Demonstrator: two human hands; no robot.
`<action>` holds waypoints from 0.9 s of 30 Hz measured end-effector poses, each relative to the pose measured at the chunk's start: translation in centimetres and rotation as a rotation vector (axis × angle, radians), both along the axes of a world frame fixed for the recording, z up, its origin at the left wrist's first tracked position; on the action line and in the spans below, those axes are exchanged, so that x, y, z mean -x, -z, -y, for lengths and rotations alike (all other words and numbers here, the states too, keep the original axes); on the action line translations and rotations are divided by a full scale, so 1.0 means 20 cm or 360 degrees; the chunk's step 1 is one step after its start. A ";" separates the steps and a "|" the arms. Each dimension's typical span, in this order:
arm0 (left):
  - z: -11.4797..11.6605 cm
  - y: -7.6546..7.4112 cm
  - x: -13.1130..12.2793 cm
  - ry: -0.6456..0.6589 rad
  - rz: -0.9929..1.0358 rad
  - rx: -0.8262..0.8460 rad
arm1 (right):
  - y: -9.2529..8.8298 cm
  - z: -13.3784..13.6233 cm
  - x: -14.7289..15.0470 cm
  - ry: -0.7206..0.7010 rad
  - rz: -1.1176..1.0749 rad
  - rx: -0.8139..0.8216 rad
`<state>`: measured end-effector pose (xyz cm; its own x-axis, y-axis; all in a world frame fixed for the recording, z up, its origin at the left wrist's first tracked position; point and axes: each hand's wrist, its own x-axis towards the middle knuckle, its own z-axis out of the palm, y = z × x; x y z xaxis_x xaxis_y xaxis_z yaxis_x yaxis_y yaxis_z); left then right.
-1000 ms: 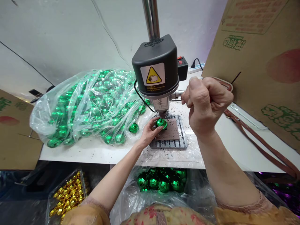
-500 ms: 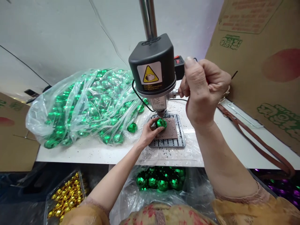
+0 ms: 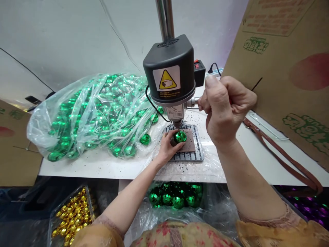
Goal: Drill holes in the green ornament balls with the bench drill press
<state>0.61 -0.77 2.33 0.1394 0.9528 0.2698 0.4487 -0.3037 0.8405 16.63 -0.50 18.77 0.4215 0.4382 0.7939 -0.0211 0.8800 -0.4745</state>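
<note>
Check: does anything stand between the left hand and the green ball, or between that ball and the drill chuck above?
Nothing visible separates the left hand from the green ball, which it grips. Just below the drill chuck, the forefinger lies by the ball's upper edge; whether it blocks the line is unclear.

Right hand [image 3: 228, 109] wrapped over the lever [image 3: 196, 102], and its far end is lost behind my knuckles! Down below, my left hand [image 3: 167, 148] masks one side of the ball [image 3: 180, 137]; whether the chuck [image 3: 177, 123] touches it, too small to tell. The label's [image 3: 175, 112] fine print? Unreadable. Column [image 3: 166, 20] cropped up top, left carton [image 3: 17, 151], right carton [image 3: 275, 75] and purple balls [image 3: 312, 209] sliced at the sides.
</note>
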 end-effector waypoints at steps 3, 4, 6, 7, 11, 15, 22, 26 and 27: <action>0.00 0.00 0.00 0.0004 -0.0014 -0.0006 | 0.04 0.01 0.01 0.0082 0.0026 -0.0018; 0.00 0.00 0.00 0.0006 -0.0022 -0.0005 | 0.06 0.02 0.01 0.0106 0.0033 -0.0026; 0.00 0.00 -0.01 0.0010 -0.0030 -0.0009 | 0.08 0.02 0.02 0.0118 0.0030 -0.0070; 0.01 0.00 -0.01 0.0014 -0.0031 -0.0016 | 0.09 0.01 0.02 0.0113 0.0019 -0.0106; 0.01 0.00 -0.01 0.0015 -0.0025 -0.0025 | 0.11 0.00 0.01 0.0089 0.0018 -0.0186; 0.01 0.00 -0.01 0.0001 -0.0001 0.0000 | 0.13 -0.02 0.01 0.0090 0.0056 -0.0293; 0.02 0.02 0.00 0.0001 -0.0028 -0.0006 | 0.16 -0.02 0.01 0.0154 0.0030 -0.0329; 0.01 0.02 0.00 0.0012 -0.0057 -0.0019 | 0.18 -0.02 0.01 0.0201 0.0044 -0.0334; 0.01 0.02 0.00 0.0012 -0.0052 -0.0019 | 0.19 -0.02 0.01 0.0210 0.0041 -0.0349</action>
